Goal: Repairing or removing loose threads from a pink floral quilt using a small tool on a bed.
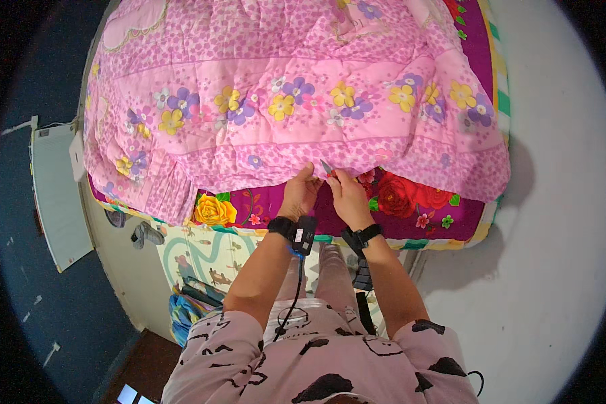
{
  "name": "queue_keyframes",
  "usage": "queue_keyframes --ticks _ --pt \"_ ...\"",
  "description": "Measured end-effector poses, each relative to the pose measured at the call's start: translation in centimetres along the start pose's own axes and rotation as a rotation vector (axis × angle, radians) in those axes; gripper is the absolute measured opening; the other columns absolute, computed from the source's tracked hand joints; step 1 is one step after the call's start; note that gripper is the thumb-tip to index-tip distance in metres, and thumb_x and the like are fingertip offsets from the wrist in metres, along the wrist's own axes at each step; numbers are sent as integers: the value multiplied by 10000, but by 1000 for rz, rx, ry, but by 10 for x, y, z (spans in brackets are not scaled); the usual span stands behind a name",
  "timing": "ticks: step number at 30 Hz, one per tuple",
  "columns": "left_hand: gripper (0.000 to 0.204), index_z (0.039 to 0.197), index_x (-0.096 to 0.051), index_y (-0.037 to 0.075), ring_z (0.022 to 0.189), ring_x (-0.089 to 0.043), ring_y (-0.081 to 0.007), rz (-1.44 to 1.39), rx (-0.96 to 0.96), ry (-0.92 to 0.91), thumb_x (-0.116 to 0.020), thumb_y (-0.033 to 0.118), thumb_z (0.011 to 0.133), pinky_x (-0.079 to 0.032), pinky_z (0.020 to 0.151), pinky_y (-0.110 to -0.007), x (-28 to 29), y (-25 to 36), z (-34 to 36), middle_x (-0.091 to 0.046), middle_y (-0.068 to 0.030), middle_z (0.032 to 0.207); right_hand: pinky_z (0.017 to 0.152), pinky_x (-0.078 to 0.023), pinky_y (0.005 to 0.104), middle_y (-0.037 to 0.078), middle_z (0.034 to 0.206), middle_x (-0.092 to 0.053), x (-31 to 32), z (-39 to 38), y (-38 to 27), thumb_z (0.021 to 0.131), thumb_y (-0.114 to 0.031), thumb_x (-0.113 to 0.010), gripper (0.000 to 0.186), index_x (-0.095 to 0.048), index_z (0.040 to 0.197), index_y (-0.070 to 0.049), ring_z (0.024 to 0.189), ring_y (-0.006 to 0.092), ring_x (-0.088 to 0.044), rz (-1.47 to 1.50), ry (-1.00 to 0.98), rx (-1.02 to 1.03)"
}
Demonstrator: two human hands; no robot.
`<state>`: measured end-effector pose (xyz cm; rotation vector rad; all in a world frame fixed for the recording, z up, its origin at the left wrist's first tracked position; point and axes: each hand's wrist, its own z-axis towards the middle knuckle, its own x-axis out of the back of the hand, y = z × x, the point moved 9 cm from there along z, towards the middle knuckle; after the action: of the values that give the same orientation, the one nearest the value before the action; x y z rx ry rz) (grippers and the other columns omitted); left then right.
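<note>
A pink quilt (249, 128) with yellow and purple flowers lies over the bed, its near edge crossing in front of me. At that edge my left hand (300, 193) is closed, thumb up, on the quilt's hem; the fingertips are partly hidden. Close beside it, my right hand (350, 200) grips a small pointed tool (326, 165) with a grey blade and a bit of red at the handle. Its tip points up and away over the quilt, near the hem. Whether it is scissors or a knife does not show clearly.
Under the quilt is a dark purple sheet (276, 200) with red and yellow roses. Below the bed's near side lies a patterned mat (222, 256), with grey shoes (147, 234) and bundled blue cloth (187, 316) at left. A white wall (552, 269) rises on the right.
</note>
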<state>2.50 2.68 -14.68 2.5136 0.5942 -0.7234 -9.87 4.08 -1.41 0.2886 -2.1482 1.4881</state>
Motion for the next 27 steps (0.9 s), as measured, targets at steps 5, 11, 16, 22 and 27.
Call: queue_keyframes --ticks 5,11,16,22,27 --pt "216 987 -565 62 866 -553 -176 3 -32 4 -541 250 883 -440 783 -310 -23 9 -19 -605 -66 957 639 -439 478 213 844 -591 -7 8 -2 887 -251 -472 245 -513 947 -17 774 405 -564 -141 -7 59" --pt "159 921 -578 80 831 -530 -151 -13 -29 15 -580 228 861 -429 782 -294 -28 14 -25 -587 -20 895 639 -442 480 211 855 -593 -3 6 -2 889 -254 -467 246 -506 949 -19 775 405 -567 -141 -3 26" --pt "102 840 -586 98 766 -517 -139 -24 -49 50 -611 197 843 -431 767 -297 -25 17 -27 -560 11 816 638 -439 486 215 868 -590 0 5 2 891 -243 -461 234 -501 948 -20 776 411 -564 -142 25 -15" --pt "130 914 -554 88 748 -527 -153 -8 -56 43 -575 206 865 -439 782 -306 -28 18 -29 -558 6 808 632 -433 495 214 859 -583 -2 5 -1 891 -236 -455 222 -485 957 -27 772 419 -556 -123 45 -3" --pt "89 832 -590 111 760 -521 -121 -17 -48 48 -609 196 845 -434 763 -293 -30 19 -30 -560 26 798 624 -446 475 199 857 -591 -2 7 -3 884 -233 -474 215 -489 959 -32 772 397 -569 -168 53 42"
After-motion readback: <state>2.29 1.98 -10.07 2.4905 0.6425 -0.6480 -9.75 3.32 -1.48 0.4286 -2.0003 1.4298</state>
